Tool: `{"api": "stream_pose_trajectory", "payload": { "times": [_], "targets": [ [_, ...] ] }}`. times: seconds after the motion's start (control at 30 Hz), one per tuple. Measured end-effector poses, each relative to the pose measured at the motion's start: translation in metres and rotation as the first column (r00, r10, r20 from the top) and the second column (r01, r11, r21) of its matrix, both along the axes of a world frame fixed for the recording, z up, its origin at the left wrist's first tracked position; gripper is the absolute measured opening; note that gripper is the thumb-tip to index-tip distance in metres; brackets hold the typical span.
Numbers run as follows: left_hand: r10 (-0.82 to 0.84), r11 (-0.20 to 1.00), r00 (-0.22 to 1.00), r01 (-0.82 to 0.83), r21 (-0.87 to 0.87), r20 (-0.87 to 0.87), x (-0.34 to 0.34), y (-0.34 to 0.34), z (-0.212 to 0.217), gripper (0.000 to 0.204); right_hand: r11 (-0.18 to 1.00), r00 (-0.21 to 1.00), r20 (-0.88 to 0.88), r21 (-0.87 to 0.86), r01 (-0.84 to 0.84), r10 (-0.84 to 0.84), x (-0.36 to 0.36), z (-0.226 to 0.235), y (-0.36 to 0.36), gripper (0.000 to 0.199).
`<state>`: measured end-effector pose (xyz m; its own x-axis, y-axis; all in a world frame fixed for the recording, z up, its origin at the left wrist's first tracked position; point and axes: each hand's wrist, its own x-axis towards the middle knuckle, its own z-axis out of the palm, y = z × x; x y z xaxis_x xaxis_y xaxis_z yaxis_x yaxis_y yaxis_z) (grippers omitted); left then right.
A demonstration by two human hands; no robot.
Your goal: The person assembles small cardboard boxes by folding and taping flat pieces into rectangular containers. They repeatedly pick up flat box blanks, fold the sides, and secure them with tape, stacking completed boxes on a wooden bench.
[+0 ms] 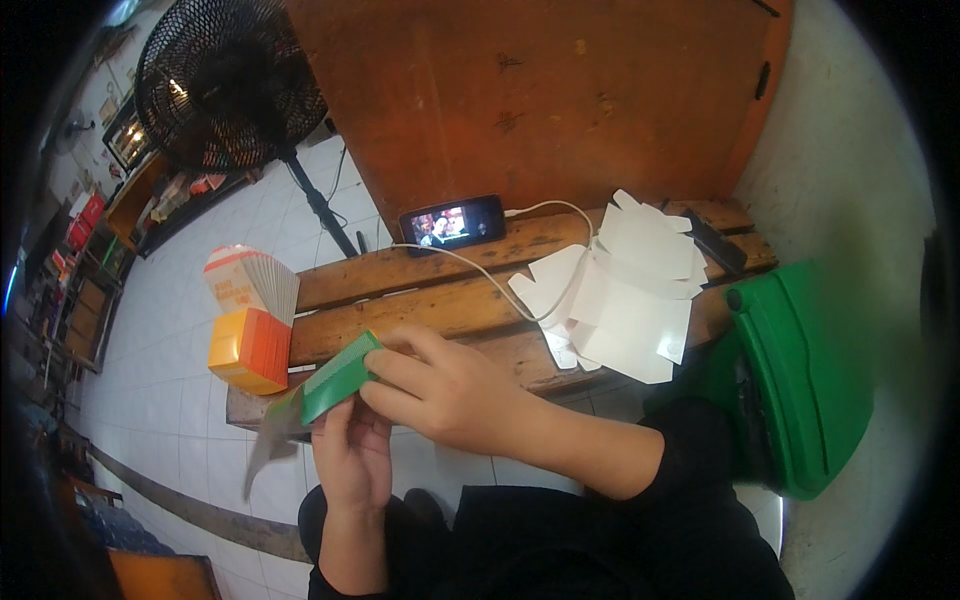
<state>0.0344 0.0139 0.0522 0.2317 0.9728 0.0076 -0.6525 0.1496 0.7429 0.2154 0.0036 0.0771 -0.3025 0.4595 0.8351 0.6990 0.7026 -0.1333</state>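
Both the left hand (350, 462) and right hand (445, 392), which I follow remotely, have fingers clamped on a green card piece (338, 382). It looks unfinished; left of the fingers, an orange stack (262, 345) seems done; white card blanks (630, 325) lie flat rightward.

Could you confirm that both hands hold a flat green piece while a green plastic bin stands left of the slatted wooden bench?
No: the head view shows the green plastic bin right of the slatted wooden bench. The left hand and right hand hold the flat green piece.
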Motion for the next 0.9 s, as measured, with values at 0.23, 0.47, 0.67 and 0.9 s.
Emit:
{"api": "stream_pose_trajectory", "payload": {
  "times": [0.23,0.47,0.67,0.9],
  "targets": [
    [0.103,0.966,0.973,-0.049,0.255,-0.205,0.004,-0.002,-0.005,0.037,0.998,0.99,-0.136,-0.025,-0.049,0.045,-0.001,0.004,-0.003,0.022],
    [0.26,0.939,0.917,-0.168,0.299,-0.301,0.0,0.002,-0.013,0.033,0.99,0.972,-0.219,-0.093,-0.103,0.08,-0.005,0.006,-0.007,0.028],
    [0.43,0.829,0.831,-0.208,0.52,-0.352,-0.002,0.001,-0.019,0.029,0.993,0.985,-0.147,-0.056,-0.101,0.092,-0.009,0.009,-0.015,0.024],
    [0.38,0.831,0.89,-0.208,0.516,-0.251,0.003,0.001,-0.013,0.035,0.997,0.992,-0.127,0.068,0.02,-0.011,-0.014,0.008,-0.015,0.01]
  ]
}}
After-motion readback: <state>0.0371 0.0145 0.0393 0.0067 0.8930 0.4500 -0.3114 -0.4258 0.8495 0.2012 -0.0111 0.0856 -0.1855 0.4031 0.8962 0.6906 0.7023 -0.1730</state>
